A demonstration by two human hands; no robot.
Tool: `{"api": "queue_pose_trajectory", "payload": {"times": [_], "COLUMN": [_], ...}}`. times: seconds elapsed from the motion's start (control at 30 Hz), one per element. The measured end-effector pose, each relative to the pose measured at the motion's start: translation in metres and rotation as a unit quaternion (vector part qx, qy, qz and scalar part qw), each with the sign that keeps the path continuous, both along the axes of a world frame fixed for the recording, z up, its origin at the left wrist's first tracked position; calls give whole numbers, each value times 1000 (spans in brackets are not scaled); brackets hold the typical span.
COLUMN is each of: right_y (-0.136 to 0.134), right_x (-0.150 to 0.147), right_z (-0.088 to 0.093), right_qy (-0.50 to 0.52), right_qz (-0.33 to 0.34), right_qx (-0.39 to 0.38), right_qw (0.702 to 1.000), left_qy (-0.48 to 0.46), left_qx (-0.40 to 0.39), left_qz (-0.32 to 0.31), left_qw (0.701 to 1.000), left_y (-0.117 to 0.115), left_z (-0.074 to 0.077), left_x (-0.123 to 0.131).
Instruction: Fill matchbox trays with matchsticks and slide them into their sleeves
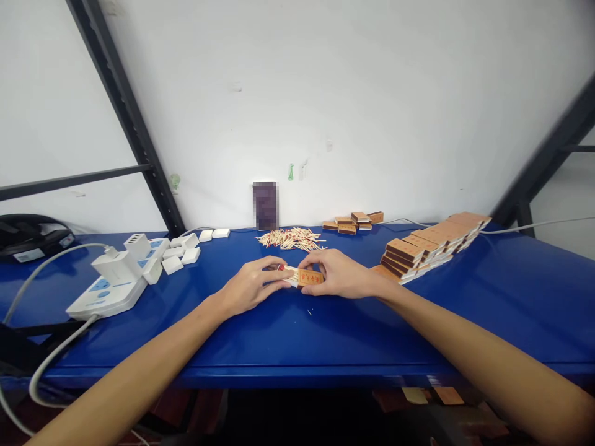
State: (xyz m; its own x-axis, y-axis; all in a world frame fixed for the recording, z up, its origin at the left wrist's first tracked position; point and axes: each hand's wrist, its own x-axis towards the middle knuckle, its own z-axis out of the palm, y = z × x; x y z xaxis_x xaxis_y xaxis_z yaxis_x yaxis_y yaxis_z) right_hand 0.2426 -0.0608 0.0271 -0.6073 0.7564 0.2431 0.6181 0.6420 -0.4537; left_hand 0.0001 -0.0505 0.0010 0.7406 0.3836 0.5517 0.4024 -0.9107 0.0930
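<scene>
Head view: part-open matchbox point(310, 278), gripped at both ends.
My left hand point(253, 287) pinches the match-filled tray point(293, 284); my right hand point(344, 274) clasps the sleeve point(312, 278).

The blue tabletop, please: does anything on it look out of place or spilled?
Two things stand out: the matchsticks by the wall lie loose in a jumbled heap, outside any box, and a tiny pale fragment, too small to identify, lies alone on the near side of the partly open matchbox.
</scene>
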Motion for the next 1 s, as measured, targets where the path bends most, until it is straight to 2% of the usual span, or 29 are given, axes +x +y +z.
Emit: {"api": "queue_pose_trajectory", "payload": {"times": [0.23,0.4,0.53,0.6,0.7,0.8,0.9,1.0], "right_y": [-2,-5,-5,-5,-6,-7,-9,-15], "right_x": [-10,-12,-12,-11,-10,-11,-13,-13], "right_z": [-14,-15,-15,-16,-17,-18,-18,-14], "right_qy": [33,33,33,8,-84,-162,-192,-218], "right_qz": [-2,21,45,46,29,14,8,-10], "right_qx": [59,87,105,125,165,195,201,199], "right_qw": [998,995,993,991,982,967,960,955], "left_qy": [-29,-112,-133,-130,-126,-115,-85,-99], "left_qx": [4,-72,-143,-194,-273,-312,-293,-195], "left_qz": [-11,8,10,5,-16,-37,-23,16], "left_qw": [1000,991,981,972,953,942,952,976], "left_y": [-2,0,0,-3,-10,-14,-16,-23], "left_z": [-1,-4,-5,-6,-7,-8,-5,5], "left_x": [1,1,4,7,14,18,19,19]}}
